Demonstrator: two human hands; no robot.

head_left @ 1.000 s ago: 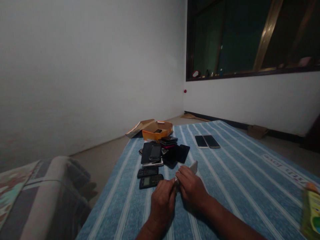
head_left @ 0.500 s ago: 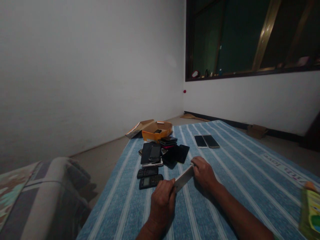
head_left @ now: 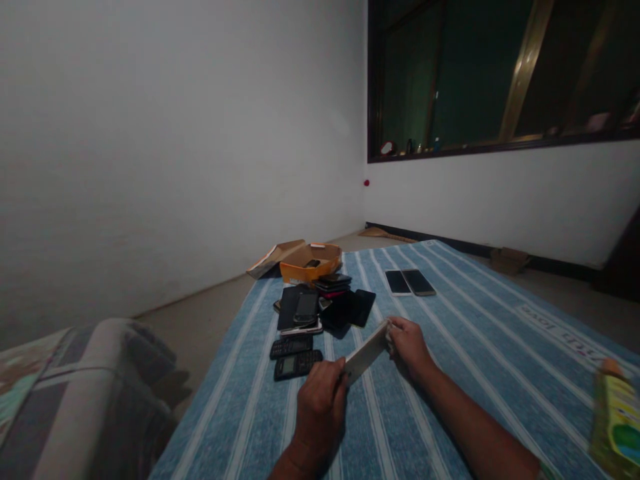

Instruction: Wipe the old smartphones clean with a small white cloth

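Between my two hands a pale, flat mobile phone (head_left: 367, 353) is held tilted above the striped cloth. My left hand (head_left: 323, 397) grips its near end, fingers closed around the edge. At the far end my right hand (head_left: 407, 343) pinches the corner. Just left of the phone lie two dark keypad phones (head_left: 299, 365). Beyond them is a heap of dark phones (head_left: 306, 305), with a small stack of phones (head_left: 333, 283) behind. Two smartphones (head_left: 410, 283) rest side by side, screens up, farther off to the right.
A blue striped cloth (head_left: 465, 373) covers the surface. An open orange cardboard box (head_left: 300, 272) stands at the far left edge, a dark phone inside. At right is a yellow bottle (head_left: 617, 420) with an orange cap. A fabric-covered seat (head_left: 100, 393) is at left.
The phone in my hands has tipped slightly, showing more of its pale face. Both hands keep their hold. The whole view has shifted a little.
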